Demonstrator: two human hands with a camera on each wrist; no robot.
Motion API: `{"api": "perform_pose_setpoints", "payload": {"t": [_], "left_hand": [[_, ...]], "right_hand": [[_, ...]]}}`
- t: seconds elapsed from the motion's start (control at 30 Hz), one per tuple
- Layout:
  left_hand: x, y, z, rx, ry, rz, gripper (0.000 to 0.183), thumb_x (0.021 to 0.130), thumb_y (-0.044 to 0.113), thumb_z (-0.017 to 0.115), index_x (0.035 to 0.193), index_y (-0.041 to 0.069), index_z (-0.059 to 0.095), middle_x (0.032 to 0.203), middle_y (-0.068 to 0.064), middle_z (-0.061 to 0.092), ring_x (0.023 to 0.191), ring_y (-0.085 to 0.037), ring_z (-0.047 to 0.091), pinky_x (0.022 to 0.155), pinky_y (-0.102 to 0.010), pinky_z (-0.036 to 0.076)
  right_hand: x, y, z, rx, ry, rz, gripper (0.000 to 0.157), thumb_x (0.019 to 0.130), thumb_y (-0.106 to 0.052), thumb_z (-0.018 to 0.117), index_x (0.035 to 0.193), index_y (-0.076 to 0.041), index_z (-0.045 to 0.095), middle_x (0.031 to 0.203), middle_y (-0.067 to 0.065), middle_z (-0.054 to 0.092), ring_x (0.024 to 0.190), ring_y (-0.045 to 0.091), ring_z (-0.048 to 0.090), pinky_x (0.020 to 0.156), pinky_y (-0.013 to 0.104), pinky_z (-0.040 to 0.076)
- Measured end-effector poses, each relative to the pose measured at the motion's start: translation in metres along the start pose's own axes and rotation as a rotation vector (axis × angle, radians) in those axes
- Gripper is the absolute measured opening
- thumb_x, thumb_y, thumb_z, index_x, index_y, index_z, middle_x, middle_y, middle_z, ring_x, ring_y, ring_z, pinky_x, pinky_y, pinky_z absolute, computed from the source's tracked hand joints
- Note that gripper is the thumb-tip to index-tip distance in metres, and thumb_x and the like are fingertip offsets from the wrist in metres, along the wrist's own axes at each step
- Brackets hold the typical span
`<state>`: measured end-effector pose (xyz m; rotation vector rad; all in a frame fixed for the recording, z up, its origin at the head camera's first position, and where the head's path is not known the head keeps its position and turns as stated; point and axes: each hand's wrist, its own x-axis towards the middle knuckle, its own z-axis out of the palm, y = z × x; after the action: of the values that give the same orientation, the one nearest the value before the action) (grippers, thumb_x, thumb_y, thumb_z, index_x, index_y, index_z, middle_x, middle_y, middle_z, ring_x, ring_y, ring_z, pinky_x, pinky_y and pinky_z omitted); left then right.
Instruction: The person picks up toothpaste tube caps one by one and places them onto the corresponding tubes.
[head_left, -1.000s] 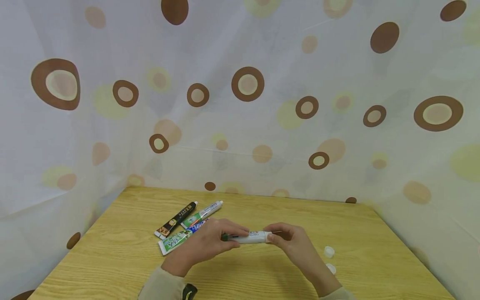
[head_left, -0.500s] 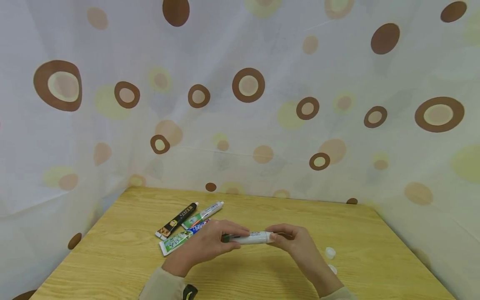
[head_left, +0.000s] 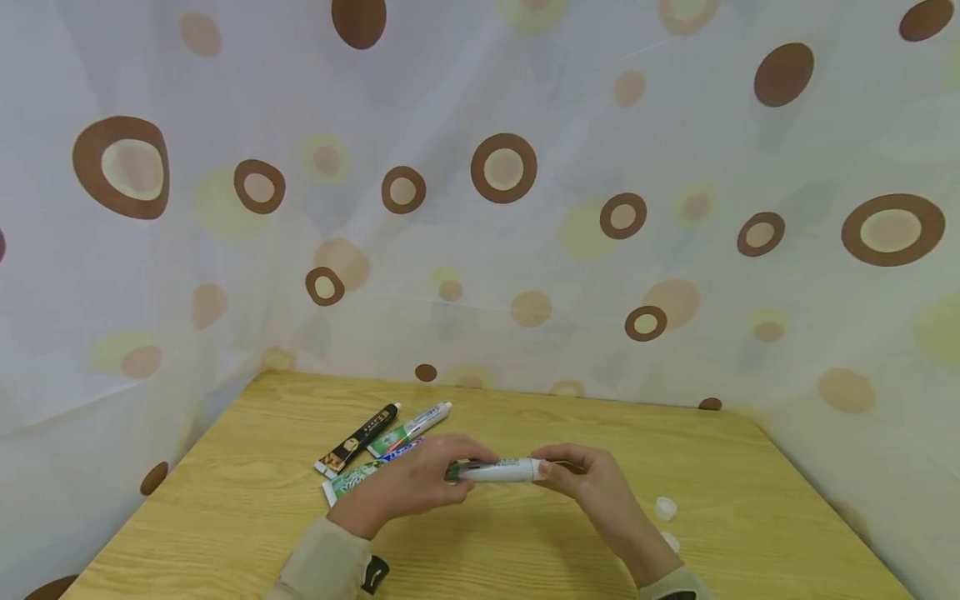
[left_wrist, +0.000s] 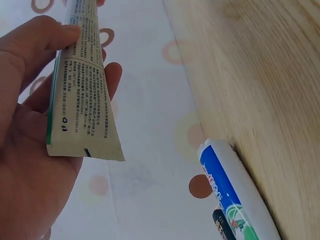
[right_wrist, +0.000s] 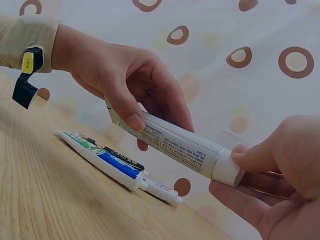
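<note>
A white toothpaste tube (head_left: 504,471) with a green flat end is held level above the table. My left hand (head_left: 416,482) grips its body towards the flat end, thumb on the printed side in the left wrist view. At the other end, my right hand (head_left: 596,492) pinches the white cap (right_wrist: 227,169) between thumb and fingers. The cap sits on the tube. Three more tubes lie on the table beyond the left hand: a black one (head_left: 360,437), a white and green one (head_left: 412,427), and a blue and green one (right_wrist: 107,162), partly hidden by that hand in the head view.
Two loose white caps lie by the right forearm, one cap (head_left: 665,508) in full sight and another cap (head_left: 670,542) partly behind the arm. The wooden table (head_left: 225,500) meets a spotted curtain (head_left: 525,250) at the back and sides.
Both hands keep their hold on the tube and its cap. The tube's print appears slightly turned. The head view has shifted a little.
</note>
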<state>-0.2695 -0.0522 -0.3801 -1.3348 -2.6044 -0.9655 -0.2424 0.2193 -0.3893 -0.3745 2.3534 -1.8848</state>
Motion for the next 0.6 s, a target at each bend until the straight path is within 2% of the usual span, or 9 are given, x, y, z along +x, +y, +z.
{"api": "perform_pose_setpoints", "payload": {"t": [0.13, 0.4, 0.5, 0.6], "left_hand": [[0.005, -0.002, -0.005, 0.071, -0.016, 0.012, 0.039, 0.092, 0.004, 0.067, 0.129, 0.013, 0.065, 0.121, 0.0, 0.069, 0.107, -0.009, 0.063, 0.087, -0.025, 0.053], [0.012, -0.007, -0.012, 0.075, -0.028, -0.016, 0.031, 0.091, 0.006, 0.07, 0.122, 0.01, 0.068, 0.112, -0.001, 0.071, 0.091, -0.004, 0.061, 0.079, -0.02, 0.051], [0.016, -0.01, -0.012, 0.114, -0.029, -0.022, 0.028, 0.089, 0.007, 0.072, 0.117, 0.011, 0.07, 0.108, 0.0, 0.072, 0.087, -0.001, 0.06, 0.076, -0.018, 0.051], [0.021, -0.013, -0.01, 0.155, -0.026, -0.037, 0.026, 0.089, 0.007, 0.073, 0.115, 0.011, 0.07, 0.106, 0.0, 0.073, 0.084, -0.002, 0.06, 0.073, -0.018, 0.051]], "right_hand": [[0.004, -0.002, -0.003, -0.02, 0.014, -0.008, 0.044, 0.095, -0.027, 0.068, 0.125, 0.004, 0.064, 0.127, 0.019, 0.064, 0.109, 0.024, 0.068, 0.096, 0.033, 0.054], [0.01, -0.005, -0.01, -0.07, 0.053, -0.002, 0.039, 0.095, -0.023, 0.068, 0.124, 0.002, 0.065, 0.126, 0.019, 0.064, 0.107, 0.023, 0.068, 0.094, 0.034, 0.055], [0.015, -0.006, -0.01, -0.141, 0.056, -0.044, 0.034, 0.095, -0.021, 0.068, 0.12, 0.001, 0.067, 0.122, 0.019, 0.066, 0.104, 0.022, 0.068, 0.092, 0.035, 0.056], [0.021, -0.007, -0.011, -0.265, 0.046, -0.107, 0.025, 0.096, -0.019, 0.067, 0.115, -0.003, 0.069, 0.116, 0.016, 0.069, 0.099, 0.021, 0.069, 0.087, 0.035, 0.057]]}}
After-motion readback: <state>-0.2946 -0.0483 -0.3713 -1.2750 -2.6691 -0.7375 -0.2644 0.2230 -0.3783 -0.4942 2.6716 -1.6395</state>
